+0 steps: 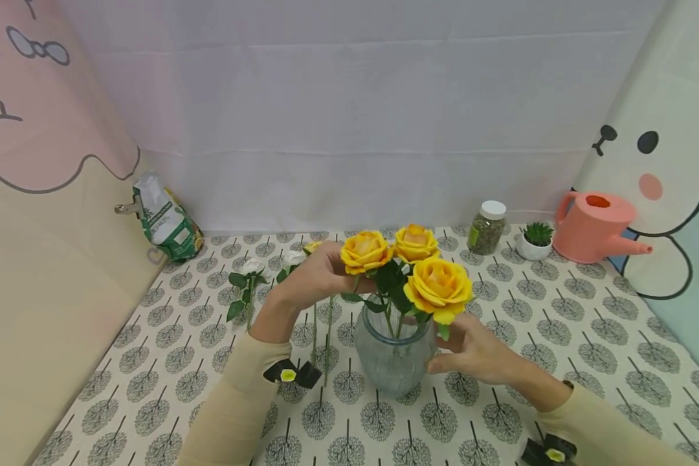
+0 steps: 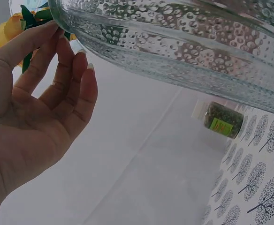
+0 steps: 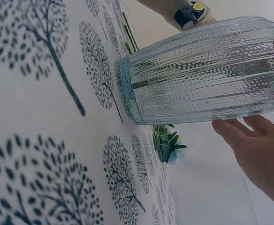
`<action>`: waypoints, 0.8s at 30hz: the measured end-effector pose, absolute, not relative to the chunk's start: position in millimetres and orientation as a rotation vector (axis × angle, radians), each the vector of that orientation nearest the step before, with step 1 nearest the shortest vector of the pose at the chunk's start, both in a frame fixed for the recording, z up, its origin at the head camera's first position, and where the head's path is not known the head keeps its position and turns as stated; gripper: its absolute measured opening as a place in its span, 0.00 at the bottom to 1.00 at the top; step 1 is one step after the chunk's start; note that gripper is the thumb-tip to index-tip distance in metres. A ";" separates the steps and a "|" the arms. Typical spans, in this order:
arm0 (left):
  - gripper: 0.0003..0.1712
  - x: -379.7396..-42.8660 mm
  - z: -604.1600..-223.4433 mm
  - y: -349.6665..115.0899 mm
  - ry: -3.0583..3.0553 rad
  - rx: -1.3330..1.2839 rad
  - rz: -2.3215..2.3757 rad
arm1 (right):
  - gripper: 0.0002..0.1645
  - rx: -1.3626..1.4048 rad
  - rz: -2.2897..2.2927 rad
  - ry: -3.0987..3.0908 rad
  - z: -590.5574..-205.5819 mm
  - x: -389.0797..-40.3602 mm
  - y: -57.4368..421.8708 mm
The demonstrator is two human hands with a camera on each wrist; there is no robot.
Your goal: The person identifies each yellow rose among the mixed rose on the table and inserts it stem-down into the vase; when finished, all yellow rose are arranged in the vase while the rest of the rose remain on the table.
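A ribbed, dimpled clear glass vase (image 1: 393, 362) stands upright on the table, with yellow roses (image 1: 439, 288) in it. Behind the left bloom, my left hand (image 1: 326, 275) pinches a yellow rose (image 1: 366, 251) by its stem near the vase rim; the left wrist view shows thumb and fingertips (image 2: 57, 28) meeting there, the stem itself mostly hidden. My right hand (image 1: 480, 349) holds the vase from the right side, its thumb at the front and fingers (image 3: 235, 131) bent against the glass. Stems are visible through the vase wall.
White roses (image 1: 252, 266) with leaves lie left of the vase, beside another yellow bloom (image 1: 311, 247) partly behind my left hand. Farther back are a clipped green-white bag (image 1: 169, 220), a white-lidded jar (image 1: 487, 228), a small potted succulent (image 1: 536, 241) and a coral watering can (image 1: 595, 228).
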State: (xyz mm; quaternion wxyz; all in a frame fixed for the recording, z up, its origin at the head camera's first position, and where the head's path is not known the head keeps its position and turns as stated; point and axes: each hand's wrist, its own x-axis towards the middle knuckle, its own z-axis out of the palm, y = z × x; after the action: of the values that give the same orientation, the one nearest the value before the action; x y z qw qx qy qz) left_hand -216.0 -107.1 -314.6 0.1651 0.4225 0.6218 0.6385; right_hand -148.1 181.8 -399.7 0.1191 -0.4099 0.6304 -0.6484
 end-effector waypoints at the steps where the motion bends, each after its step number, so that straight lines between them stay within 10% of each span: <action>1: 0.23 -216.3 -314.2 -107.9 1.771 1.195 1.812 | 0.44 -1.197 -1.890 1.862 -400.1 -147.3 182.4; 24: 0.12 -265.4 -348.3 -162.1 2.971 0.272 1.320 | 0.45 -1.096 -1.876 1.903 -397.9 -144.4 183.4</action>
State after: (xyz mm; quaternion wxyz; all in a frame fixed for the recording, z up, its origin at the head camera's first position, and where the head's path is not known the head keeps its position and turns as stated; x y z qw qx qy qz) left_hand -265.4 -162.1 -348.3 -0.0605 0.0832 0.9090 0.4039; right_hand -144.4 183.4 -397.9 0.1264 -0.3765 0.6535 -0.6443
